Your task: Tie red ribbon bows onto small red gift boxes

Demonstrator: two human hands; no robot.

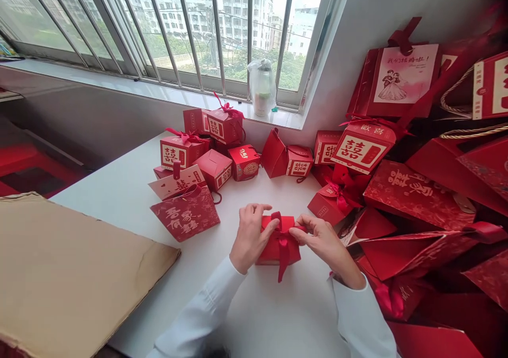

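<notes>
A small red gift box [266, 253] sits on the white table in front of me, with a red ribbon [283, 257] tied over its top and one tail hanging down the near side. My left hand [251, 236] is curled against the box's left side, its thumb on the ribbon's left loop; its far fingertips are partly hidden. At the knot's right, my right hand [323, 241] pinches the ribbon between thumb and forefinger.
Several red boxes [214, 168] stand along the table's back. A large pile of red gift bags and boxes [416, 194] fills the right side. Brown cardboard [79, 273] covers the near left. On the windowsill is a plastic-wrapped cup [262, 88].
</notes>
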